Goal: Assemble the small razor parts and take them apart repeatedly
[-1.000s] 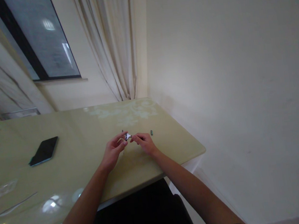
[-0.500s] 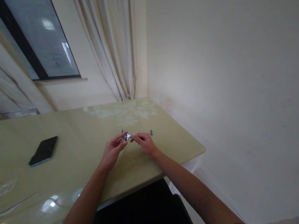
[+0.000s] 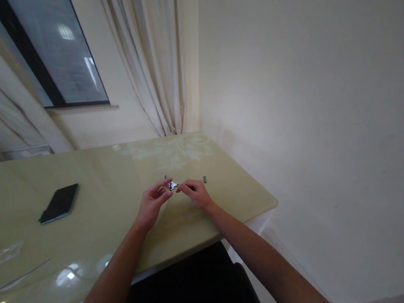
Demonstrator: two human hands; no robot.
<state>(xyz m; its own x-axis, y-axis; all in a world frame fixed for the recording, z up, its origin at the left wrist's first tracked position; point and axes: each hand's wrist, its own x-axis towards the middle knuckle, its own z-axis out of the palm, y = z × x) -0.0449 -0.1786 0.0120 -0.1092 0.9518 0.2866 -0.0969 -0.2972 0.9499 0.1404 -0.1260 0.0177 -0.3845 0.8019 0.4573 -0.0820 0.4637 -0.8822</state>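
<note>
My left hand (image 3: 150,206) pinches a small shiny silver metal piece (image 3: 173,186) with a dark left end, between thumb and fingertips. From the other side my right hand (image 3: 199,195) comes up to it, fingers closed at the right end of the piece. A dark bit shows under the right fingers; whether it is a separate tool I cannot tell. Both hands are just over the tabletop. Beyond the left fingertips a tiny dark item (image 3: 165,177) is partly visible. Right of my right hand lies a small dark rectangular piece (image 3: 204,179).
The glossy table (image 3: 117,175) has its right corner near the wall. A black flat tablet-like object (image 3: 60,202) lies to the left. Nearer are a clear plastic packet (image 3: 5,255) and a thin grey cable (image 3: 22,276). Curtains (image 3: 155,59) hang behind.
</note>
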